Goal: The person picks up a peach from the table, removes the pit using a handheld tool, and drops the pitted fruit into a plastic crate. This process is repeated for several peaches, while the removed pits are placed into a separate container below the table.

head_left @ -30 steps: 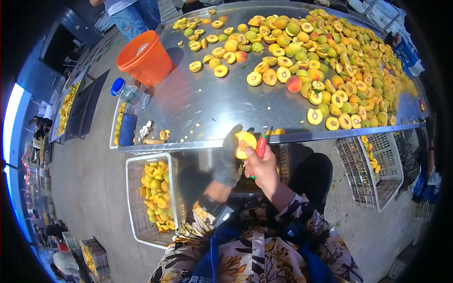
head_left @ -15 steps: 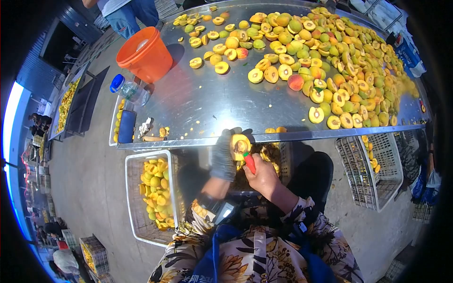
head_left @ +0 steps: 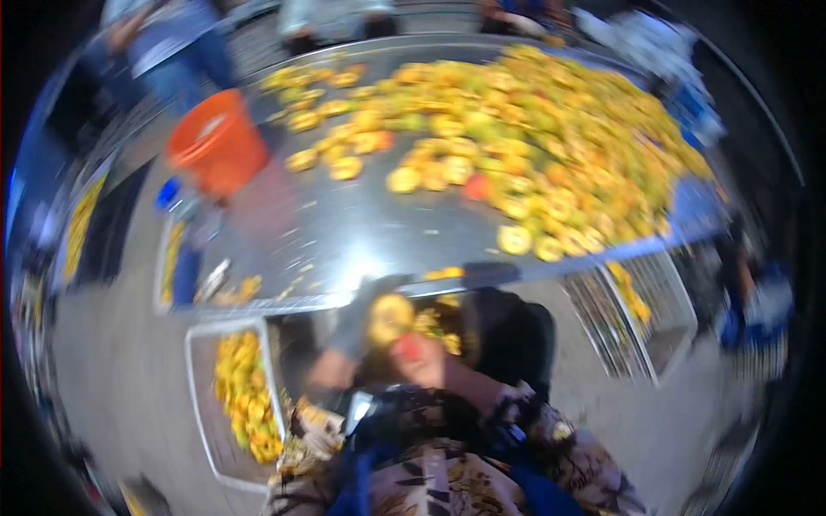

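Close before you, your gloved left hand (head_left: 354,318) grasps a yellow fruit piece (head_left: 391,316), seemingly to steady it against the red tool (head_left: 409,347) gripped by your right hand (head_left: 425,369), near the worktop (head_left: 344,224) which carries the fruit heap (head_left: 568,155).

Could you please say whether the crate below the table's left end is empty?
Partly filled: yellow fruit lies heaped inside the crate, bare surface showing beside it.
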`<state>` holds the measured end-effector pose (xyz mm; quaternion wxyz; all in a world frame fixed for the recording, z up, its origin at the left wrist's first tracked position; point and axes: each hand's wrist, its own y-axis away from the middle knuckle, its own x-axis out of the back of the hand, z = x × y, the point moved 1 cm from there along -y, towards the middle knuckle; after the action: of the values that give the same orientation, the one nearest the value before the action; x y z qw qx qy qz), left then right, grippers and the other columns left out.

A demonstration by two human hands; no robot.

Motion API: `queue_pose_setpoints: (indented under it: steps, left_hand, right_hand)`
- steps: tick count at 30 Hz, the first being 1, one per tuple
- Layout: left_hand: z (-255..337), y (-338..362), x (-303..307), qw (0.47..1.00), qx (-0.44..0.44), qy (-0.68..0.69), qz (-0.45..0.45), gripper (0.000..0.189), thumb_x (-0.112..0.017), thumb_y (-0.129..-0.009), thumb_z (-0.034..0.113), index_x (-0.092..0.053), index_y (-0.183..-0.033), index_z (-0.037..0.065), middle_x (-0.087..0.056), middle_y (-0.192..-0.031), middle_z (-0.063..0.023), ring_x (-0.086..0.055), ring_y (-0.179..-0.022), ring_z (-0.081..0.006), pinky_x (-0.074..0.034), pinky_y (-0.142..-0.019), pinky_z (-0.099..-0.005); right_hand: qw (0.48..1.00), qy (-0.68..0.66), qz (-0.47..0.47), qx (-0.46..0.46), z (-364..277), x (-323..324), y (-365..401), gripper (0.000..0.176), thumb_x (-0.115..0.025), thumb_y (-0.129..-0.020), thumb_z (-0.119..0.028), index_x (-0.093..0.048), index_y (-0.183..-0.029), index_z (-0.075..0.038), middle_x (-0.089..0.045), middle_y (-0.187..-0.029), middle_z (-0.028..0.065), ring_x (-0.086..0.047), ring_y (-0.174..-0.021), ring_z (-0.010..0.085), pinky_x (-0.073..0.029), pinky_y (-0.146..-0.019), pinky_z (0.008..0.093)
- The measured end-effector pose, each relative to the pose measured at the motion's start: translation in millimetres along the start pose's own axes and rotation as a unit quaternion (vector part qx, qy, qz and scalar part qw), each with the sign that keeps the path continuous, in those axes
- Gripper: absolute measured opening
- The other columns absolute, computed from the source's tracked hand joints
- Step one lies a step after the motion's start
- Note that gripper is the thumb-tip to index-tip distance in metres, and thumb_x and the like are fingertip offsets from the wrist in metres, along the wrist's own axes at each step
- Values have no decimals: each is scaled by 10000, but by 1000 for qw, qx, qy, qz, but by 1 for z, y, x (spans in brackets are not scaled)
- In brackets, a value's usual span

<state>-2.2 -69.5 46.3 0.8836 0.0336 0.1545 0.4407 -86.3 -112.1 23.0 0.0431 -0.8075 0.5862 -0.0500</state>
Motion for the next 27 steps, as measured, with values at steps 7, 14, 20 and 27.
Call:
queue_pose_setpoints:
  steps: [7, 14, 20, 27]
  left_hand:
    - [-70, 9, -15, 989, 1, 48, 137, 412, -377, -929, 297, -460, -1219, 16, -538, -1133, -112, -543, -988, -187, -439, -870, -277]
    - [-41, 15, -3, 859, 190, 467, -94, 508, -426, -891, 379, -425, -1242, 12, -505, -1195, -148, -506, -1105, -248, -419, -940, -382]
    - [14, 47, -33, 972, -77, 173, 136, 308, -579, -842, 235, -584, -1031, -8, -592, -888, -42, -547, -773, -106, -449, -706, -230]
    - [-6, 18, -17, 961, -20, 212, 173, 275, -577, -849, 234, -611, -975, -8, -611, -839, -48, -548, -731, -105, -446, -642, -219]
  right_hand:
    - [863, -460, -31, -208, 36, 56, 46, 243, -491, -872, -285, -515, -899, -45, -530, -684, 20, -524, -548, 133, -444, -501, 265]
    - [972, 55, 68, -217, -7, 41, 76, 159, -550, -845, -162, -565, -943, -39, -583, -844, 27, -546, -785, 110, -463, -707, 260]
    - [940, 309, 100, -109, -37, 44, 57, 120, -582, -794, -113, -530, -873, -39, -562, -667, 59, -584, -608, 176, -460, -560, 273]
    - [960, 161, 171, -153, 2, 35, 46, 153, -585, -778, -95, -517, -912, -64, -539, -640, 69, -532, -476, 157, -441, -468, 283]
